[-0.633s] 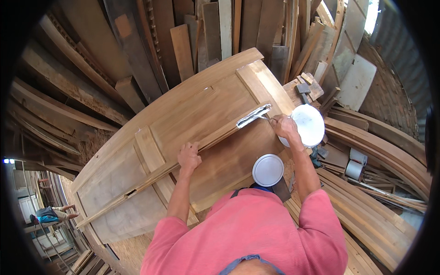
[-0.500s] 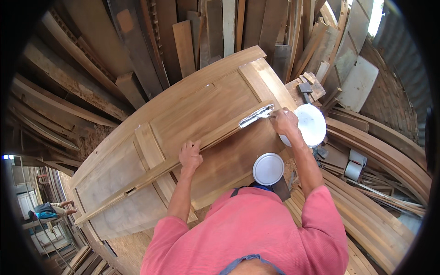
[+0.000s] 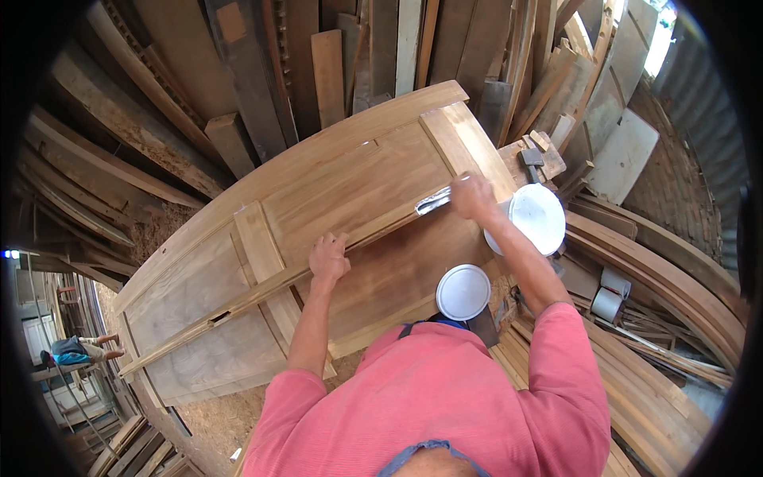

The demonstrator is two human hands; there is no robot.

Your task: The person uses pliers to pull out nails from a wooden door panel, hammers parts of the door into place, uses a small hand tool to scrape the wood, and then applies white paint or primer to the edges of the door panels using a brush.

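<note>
A long wooden strip [image 3: 262, 296] with a dark notch lies slantwise across a panelled wooden door [image 3: 358, 179]. My left hand [image 3: 329, 258] is closed over the strip near its middle, fingers curled on its edge. Toward the strip's right end, my right hand [image 3: 472, 197] is closed just above a wet-looking white smear [image 3: 433, 202]. Whatever its fingers hold is hidden beneath the hand. Close beside my right forearm stands a white bucket [image 3: 536, 221] with white matter inside. A round white lid [image 3: 463, 292] sits nearer my body.
A dark block-headed tool [image 3: 531, 157] rests on scrap wood behind the bucket. Upright boards [image 3: 327, 75] line the back. Stacked planks [image 3: 636, 381] run along the right, near a white roll [image 3: 610, 296]. Another person [image 3: 79, 351] is far off at left.
My right hand has moved left along the strip, over part of the white smear. My left hand keeps its hold in about the same place. The whole view has shifted slightly.
</note>
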